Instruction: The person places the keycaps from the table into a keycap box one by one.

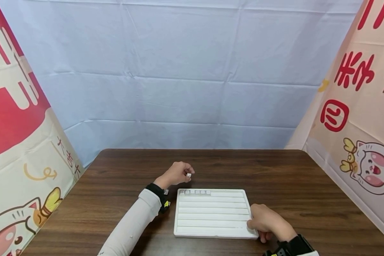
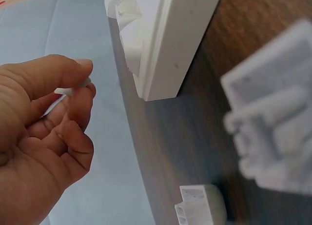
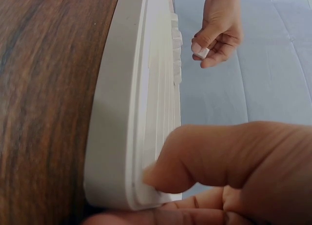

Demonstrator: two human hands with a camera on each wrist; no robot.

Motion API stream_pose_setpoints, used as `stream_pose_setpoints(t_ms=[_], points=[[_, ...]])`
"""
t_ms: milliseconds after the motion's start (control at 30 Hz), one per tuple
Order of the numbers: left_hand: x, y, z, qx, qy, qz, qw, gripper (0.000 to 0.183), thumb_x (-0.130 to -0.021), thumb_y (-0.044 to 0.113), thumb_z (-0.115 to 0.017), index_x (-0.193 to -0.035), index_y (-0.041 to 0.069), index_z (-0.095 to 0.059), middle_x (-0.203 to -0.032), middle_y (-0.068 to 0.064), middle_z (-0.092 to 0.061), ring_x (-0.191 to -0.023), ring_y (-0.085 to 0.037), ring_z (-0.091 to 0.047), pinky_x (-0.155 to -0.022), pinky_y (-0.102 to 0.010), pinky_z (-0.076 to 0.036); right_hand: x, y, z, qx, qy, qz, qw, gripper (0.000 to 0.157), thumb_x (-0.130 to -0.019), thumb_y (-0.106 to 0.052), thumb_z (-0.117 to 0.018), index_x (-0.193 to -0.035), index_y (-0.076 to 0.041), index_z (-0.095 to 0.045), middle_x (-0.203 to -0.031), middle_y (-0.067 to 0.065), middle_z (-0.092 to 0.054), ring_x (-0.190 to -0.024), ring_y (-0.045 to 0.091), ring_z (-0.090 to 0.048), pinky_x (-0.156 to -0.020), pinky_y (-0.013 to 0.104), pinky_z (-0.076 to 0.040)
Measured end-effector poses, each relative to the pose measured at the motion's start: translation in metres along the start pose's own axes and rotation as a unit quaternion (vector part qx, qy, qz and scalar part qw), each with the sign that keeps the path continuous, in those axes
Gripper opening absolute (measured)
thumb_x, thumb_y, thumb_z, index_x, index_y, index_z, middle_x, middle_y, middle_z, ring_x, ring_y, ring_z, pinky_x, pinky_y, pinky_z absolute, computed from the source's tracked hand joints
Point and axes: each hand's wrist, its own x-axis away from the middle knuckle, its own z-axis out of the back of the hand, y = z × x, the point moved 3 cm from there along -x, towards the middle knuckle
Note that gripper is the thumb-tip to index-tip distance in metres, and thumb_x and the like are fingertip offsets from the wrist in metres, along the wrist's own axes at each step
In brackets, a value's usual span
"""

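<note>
My left hand (image 1: 175, 173) is raised beyond the back left of a white ridged tray (image 1: 212, 223). Between its thumb and fingertips it pinches a small white keycap (image 1: 188, 175), mostly covered by the fingers in the left wrist view. A short row of keycaps (image 1: 197, 192) fills the left part of the tray's back slot; the slots in front are bare. My right hand (image 1: 267, 222) grips the tray's front right corner, thumb on top of the rim and fingers along the outside and below, as the right wrist view shows.
Loose white keycaps (image 2: 201, 205) lie on the brown wooden table (image 1: 294, 185) left of the tray, by the left wrist; one shows its hollow underside. A pale blue cloth (image 1: 179, 71) hangs behind the table, with printed cloths at both sides.
</note>
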Motion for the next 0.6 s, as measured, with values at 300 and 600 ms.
stream_pose_setpoints(t_ms=[300,600], points=[[0.0,-0.0034,-0.003,0.009,-0.016,0.025,0.9995,0.016,-0.082,-0.004,-0.064,-0.097,0.001,-0.067,-0.084,-0.005,-0.061,-0.072,-0.012,-0.055,-0.063,-0.028,-0.047,0.0001,0.0006,-0.0011,0.001,-0.003,-0.001,1.0,0.007,-0.077,0.001,-0.057,-0.07,0.0,-0.056,-0.041,0.008,-0.051,-0.03,0.012,-0.049,-0.031,0.024,-0.038],[0.0007,-0.0039,-0.0038,0.007,-0.023,0.026,0.9994,0.02,-0.08,-0.004,-0.067,-0.098,0.002,-0.069,-0.088,-0.005,-0.064,-0.075,-0.013,-0.057,-0.064,-0.028,-0.047,0.0002,0.0004,0.0,0.005,0.001,0.003,1.0,0.011,-0.077,0.001,-0.056,-0.066,-0.001,-0.055,-0.04,0.008,-0.051,-0.03,0.012,-0.049,-0.031,0.024,-0.038]])
